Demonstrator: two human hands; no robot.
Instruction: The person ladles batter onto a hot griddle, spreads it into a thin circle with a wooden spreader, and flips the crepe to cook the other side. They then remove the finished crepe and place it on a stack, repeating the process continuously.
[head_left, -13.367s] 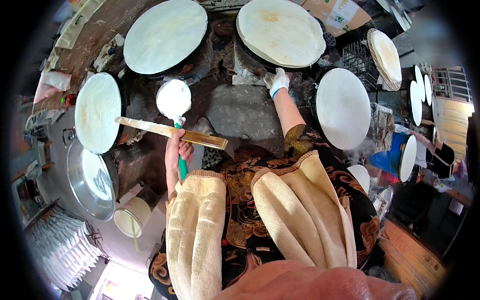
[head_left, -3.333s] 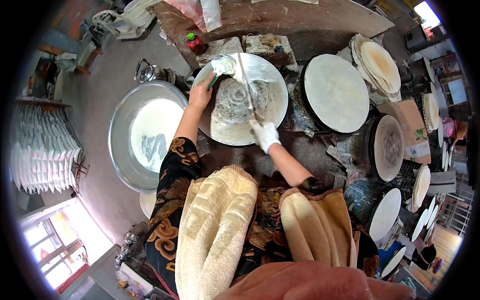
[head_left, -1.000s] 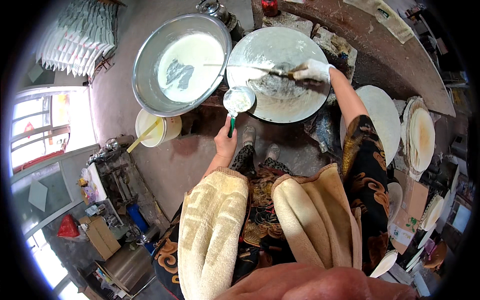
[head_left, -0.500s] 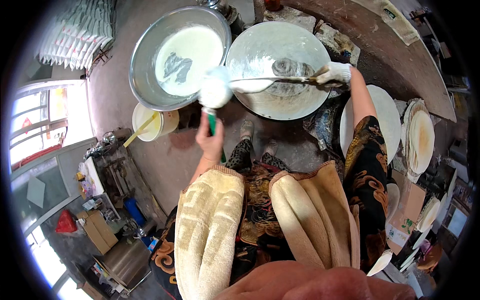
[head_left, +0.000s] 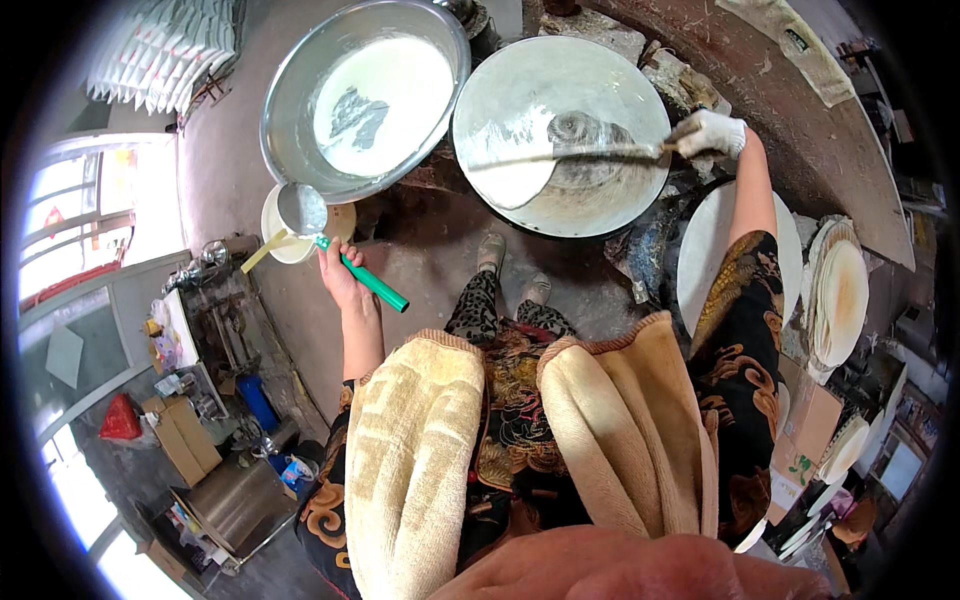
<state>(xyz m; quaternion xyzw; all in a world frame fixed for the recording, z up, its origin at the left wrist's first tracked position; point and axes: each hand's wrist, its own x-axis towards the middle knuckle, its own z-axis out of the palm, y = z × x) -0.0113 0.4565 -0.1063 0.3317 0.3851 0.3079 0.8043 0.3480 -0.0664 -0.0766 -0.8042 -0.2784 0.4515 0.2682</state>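
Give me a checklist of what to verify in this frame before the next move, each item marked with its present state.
1. Left grip closed on the green-handled ladle: ok.
2. Right grip, white-gloved, on the end of the long stick: ok.
3. Stick lying across the round griddle: ok.
4. White batter even across the griddle: not ok, a thick patch sits at the left.
5. White liquid in the metal basin: ok.
6. Ladle clear of the bucket: cannot tell, they overlap in view.

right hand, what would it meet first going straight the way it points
The right hand would likely meet the round griddle just left of it, or pass above it; depth is unclear.
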